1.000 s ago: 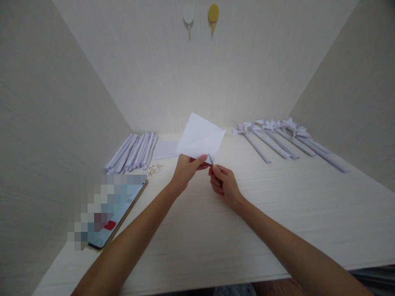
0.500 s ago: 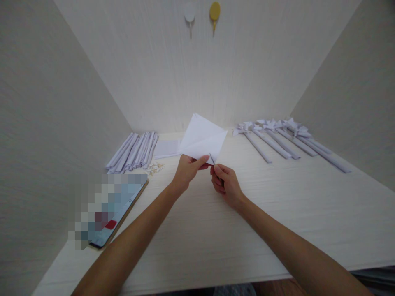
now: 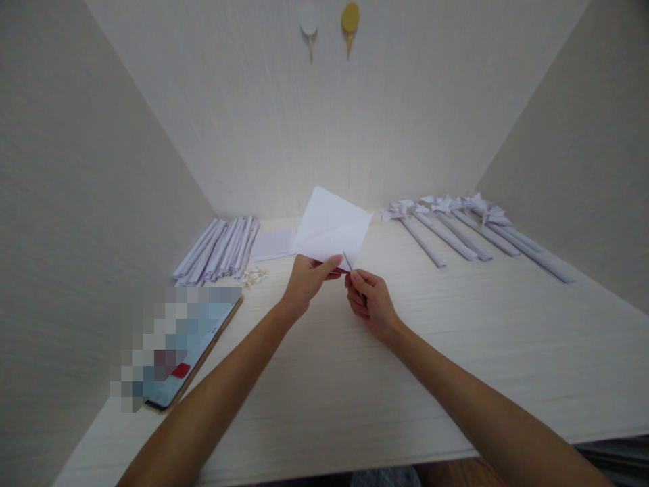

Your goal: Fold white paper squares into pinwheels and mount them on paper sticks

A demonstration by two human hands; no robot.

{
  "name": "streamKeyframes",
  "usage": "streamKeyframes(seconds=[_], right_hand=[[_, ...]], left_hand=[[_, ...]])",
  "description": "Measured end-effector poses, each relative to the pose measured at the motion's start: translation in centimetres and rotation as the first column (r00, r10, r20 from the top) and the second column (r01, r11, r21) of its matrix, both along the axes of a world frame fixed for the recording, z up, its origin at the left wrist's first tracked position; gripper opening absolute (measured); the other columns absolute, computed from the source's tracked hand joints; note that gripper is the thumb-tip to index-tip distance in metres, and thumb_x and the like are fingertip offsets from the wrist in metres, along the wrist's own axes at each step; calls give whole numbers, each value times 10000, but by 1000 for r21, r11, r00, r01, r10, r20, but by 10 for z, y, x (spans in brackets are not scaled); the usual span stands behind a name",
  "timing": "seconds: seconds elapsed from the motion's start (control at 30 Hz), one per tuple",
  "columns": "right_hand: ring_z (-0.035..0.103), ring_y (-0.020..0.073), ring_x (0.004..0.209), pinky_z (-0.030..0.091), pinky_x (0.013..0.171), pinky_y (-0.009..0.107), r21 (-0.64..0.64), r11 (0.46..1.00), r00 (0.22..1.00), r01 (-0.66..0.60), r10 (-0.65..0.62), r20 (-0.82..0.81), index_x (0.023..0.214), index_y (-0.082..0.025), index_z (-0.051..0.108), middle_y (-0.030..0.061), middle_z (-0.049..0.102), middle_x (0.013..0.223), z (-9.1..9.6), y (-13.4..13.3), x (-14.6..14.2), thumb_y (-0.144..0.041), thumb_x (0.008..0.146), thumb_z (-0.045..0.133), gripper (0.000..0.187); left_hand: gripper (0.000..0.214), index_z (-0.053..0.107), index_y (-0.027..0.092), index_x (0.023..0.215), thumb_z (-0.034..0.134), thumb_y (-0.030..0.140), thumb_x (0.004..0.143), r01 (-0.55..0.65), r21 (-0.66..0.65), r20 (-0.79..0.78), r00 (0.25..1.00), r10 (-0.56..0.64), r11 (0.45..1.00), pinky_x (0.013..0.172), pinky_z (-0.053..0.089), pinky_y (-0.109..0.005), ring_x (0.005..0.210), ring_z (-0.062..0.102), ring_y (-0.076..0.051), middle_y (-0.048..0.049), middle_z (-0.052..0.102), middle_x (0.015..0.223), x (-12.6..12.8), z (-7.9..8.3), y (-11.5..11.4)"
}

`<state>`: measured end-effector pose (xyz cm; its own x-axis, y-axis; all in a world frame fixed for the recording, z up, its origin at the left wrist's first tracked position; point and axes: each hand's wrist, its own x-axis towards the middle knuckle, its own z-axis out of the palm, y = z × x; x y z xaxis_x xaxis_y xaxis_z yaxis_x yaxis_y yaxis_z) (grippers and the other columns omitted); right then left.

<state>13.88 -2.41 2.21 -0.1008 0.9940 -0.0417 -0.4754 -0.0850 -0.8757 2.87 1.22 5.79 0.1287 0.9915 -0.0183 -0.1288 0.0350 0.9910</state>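
- Phone [image 3: 177,345], screen blurred out, lay flat at lower left of the frame on the pale table [image 3: 456,352].
- Bundle of rolled paper sticks [image 3: 218,249] lay left of centre, near the back wall; small pale bits [image 3: 255,275] sat just beside its near end.
- Flat sheet [image 3: 274,243] lay on the table between the bundle and the hands.
- Left hand [image 3: 307,281], centre frame, was closed in a pinch: thumb on top, fingers under, clamped on the lower edge of the white paper [image 3: 332,230].
- White paper was folded and held up off the table, fanning up and to the right from the left-hand pinch, above both hands.
- Thin dark tool [image 3: 347,260] stuck up from the right fist, tip at the paper's lower edge, just right of the left thumb; what kind of tool, cannot tell.
- Right hand [image 3: 370,301], just right of centre, had its fingers curled tight around the tool and sat just below and right of the paper, nearly touching the left hand.
- Row of paper flowers on sticks [image 3: 456,230] lay at right, well apart from the hands.
- White hook [image 3: 309,17] and yellow hook [image 3: 349,17] hung on the wall at top centre.
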Motion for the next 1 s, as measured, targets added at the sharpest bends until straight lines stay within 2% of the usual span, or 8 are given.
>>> streamKeyframes(seconds=[0.33, 0.57, 1.0], right_hand=[[180, -3, 276, 69, 281, 150, 5, 1000, 1000, -11, 11, -1, 581, -163, 465, -109, 307, 362, 1, 1, 0, -407, 659, 589, 284], [183, -6, 273, 67, 280, 146, -2, 1000, 1000, -5, 5, 3, 577, -159, 470, -112, 302, 357, 0, 0, 0, -414, 651, 595, 293], [182, -3, 272, 67, 281, 152, -11, 1000, 1000, -25, 25, 18, 582, -163, 465, -110, 309, 357, 0, -1, 0, -410, 661, 582, 284]], left_hand=[[197, 640, 96, 620, 699, 271, 551, 16, -7, 4, 1000, -16, 1000, 546, 500, -214, 528, 606, -112, -24, 641, 580, -1, 1, 0], [272, 645, 110, 741, 713, 255, 520, -86, 30, 93, 992, 83, 996, 534, 515, -224, 550, 591, -101, -25, 659, 689, -3, 3, 4], [324, 642, 80, 714, 738, 266, 467, -178, 54, 85, 981, 173, 983, 505, 535, -234, 551, 566, -99, -33, 642, 669, -3, 2, 6]])
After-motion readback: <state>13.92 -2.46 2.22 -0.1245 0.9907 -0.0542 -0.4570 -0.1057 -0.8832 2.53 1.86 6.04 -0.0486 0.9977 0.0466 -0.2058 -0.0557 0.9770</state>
